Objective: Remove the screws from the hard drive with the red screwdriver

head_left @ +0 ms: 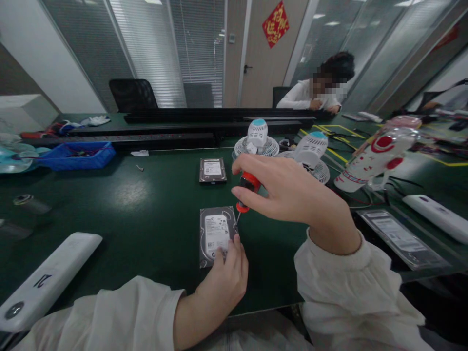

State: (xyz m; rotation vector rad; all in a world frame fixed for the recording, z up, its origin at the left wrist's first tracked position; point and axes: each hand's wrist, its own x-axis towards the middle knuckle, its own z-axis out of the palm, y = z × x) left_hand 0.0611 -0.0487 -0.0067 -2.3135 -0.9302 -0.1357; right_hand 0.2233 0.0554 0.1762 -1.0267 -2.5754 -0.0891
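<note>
A hard drive (216,231) with a white label lies flat on the green table in front of me. My left hand (228,273) rests on its lower right part, fingers bent together and holding it against the tabletop. In my right hand (288,190) is a screwdriver (248,183) with a red and black handle, gripped between thumb and fingers. Its shaft slants down, and the tip meets the drive's right edge, just above my left fingertips. Whether a screw sits under the tip is too small to tell. Farther back lies a second hard drive (212,170), touched by neither hand.
To the left are a blue tray (76,155) and a white device marked 21 (51,278). White fans (258,134), a patterned bottle (376,153), another drive-like unit (402,236) and a white device (437,217) stand right. Across the table sits a person (298,95).
</note>
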